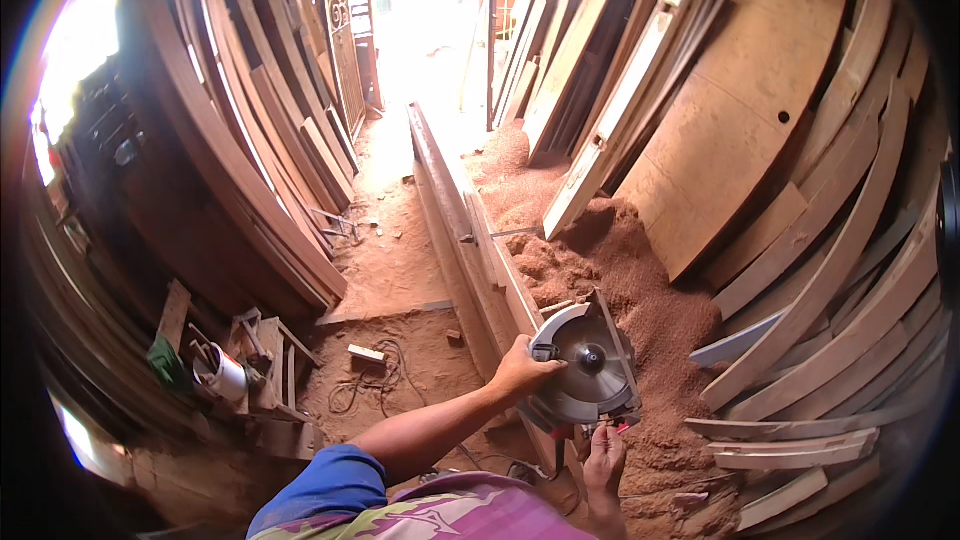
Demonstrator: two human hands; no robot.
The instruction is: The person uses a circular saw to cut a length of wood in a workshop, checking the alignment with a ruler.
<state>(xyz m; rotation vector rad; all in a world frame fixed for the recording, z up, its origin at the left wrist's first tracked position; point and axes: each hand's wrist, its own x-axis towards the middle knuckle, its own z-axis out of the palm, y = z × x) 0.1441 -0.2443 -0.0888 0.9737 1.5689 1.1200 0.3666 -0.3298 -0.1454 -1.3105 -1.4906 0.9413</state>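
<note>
A circular saw [585, 365] is tipped over beside the long timber beam [475, 280], its round toothed blade and silver guard facing up at me. My left hand [525, 370] is closed on the guard's left edge, near a small dark lever. Below the saw's base plate, my right hand [604, 462] has its fingers pinched together next to a small red part [622, 429]. What lies between those fingertips is too small to make out. The saw's handle and motor are mostly hidden under the blade side.
Tall planks [270, 130] lean along the left, and a wide wooden panel [740, 110] leans at the right. Reddish sawdust [640, 310] is heaped beside the beam. A white bucket [225, 375], a wooden stool [280, 360] and a power strip with cords [367, 353] sit at left.
</note>
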